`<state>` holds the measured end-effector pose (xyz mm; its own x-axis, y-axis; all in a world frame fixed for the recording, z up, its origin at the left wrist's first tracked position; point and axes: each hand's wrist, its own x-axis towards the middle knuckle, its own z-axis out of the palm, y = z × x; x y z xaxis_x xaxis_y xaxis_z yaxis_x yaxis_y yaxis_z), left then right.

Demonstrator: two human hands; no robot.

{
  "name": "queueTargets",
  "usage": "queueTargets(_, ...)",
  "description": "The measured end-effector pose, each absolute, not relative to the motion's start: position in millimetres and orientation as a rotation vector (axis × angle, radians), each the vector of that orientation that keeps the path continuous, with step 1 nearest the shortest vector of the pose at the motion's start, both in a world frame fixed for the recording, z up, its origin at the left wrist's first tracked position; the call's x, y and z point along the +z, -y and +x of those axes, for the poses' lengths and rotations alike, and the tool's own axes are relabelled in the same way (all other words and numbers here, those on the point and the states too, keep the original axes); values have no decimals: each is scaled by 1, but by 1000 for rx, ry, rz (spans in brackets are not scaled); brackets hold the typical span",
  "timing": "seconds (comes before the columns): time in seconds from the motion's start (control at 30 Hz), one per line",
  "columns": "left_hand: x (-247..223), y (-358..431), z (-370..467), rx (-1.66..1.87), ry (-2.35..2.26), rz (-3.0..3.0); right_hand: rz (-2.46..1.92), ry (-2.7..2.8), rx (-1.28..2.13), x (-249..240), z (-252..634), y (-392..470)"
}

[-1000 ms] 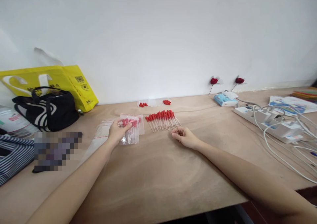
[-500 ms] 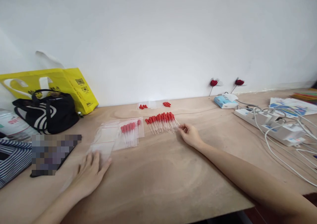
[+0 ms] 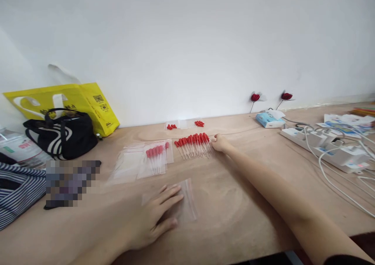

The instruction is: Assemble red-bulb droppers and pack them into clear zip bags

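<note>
My left hand (image 3: pixel 156 214) lies flat with its fingers spread on a clear zip bag (image 3: pixel 189 202) near the front of the table. At the right end of a row of red-bulbed droppers (image 3: pixel 191 142) is my right hand (image 3: pixel 222 143). Its fingers are curled together beside the last bulbs, and whatever they hold is hidden. Left of the row, a clear bag (image 3: pixel 143 173) with several droppers inside lies over a stack of flat zip bags (image 3: pixel 124 165).
Small red bulbs (image 3: pixel 171 127) lie on clear bags by the wall. A yellow bag (image 3: pixel 108 116) and a black bag (image 3: pixel 79 136) stand at the left. To the right are a tissue pack (image 3: pixel 268 120), a power strip (image 3: pixel 331 152) with cables, and two artificial roses (image 3: pixel 255 97).
My left hand has slid a zip bag from the stack rightward to the table's front middle. My right hand has shifted slightly up, towards the bulbs at the row's right end.
</note>
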<state>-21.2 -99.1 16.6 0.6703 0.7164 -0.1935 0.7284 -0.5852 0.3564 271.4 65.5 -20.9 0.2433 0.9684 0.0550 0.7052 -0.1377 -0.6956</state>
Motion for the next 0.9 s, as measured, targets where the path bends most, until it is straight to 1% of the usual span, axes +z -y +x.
queueTargets(0.13, 12, 72, 21, 57, -857, 2575, -1844, 1511, 578, -17, 282, -59)
queueTargets(0.27, 4, 55, 47, 213, -745, 2657, -1694, 1493, 625, -19, 293, -43)
queueTargets(0.47, -2, 47, 46, 497, -812, 2653, -1242, 1258, 998, -30, 296, 3)
queueTargets(0.53, -2, 49, 39, 488, -866, 2618, -1183, 1207, 1063, -30, 291, 19)
queueTargets(0.7, 2, 55, 30, 331, -953, 2562, -1155, 1076, 1105, -27, 278, 38)
queueTargets(0.9, 5, 56, 31, 232, -968, 2581, -1091, 1152, 1089, -33, 269, 41)
